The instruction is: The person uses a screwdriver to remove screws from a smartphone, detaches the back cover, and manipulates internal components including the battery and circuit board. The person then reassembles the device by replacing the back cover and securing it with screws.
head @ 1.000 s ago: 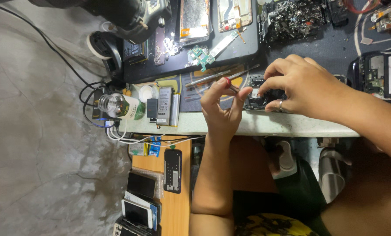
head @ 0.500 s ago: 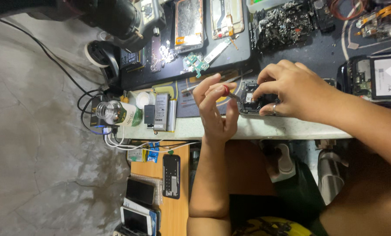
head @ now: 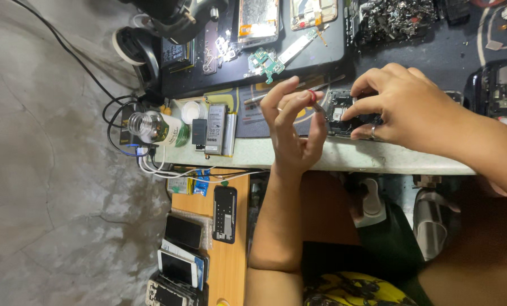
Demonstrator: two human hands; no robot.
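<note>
Left hand (head: 292, 127) pinching slim red-tipped tool (head: 314, 101); right hand (head: 403, 105) on opened phone (head: 344, 112) (bare circuitry)

Left hand (head: 292, 127) with thin tool (head: 315, 103) (red-tipped); right hand (head: 403, 102) on opened phone (head: 344, 110)

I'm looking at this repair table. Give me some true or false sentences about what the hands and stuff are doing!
1. The left hand pinches a thin tool with a red band in its fingers. True.
2. The right hand holds the glass bottle. False: the bottle is on the table, away from both hands; the right hand grips an opened phone.
3. There is a ring on the right hand. True.
4. The wooden shelf below the table has no phones on it. False: several phones lie there.
</note>
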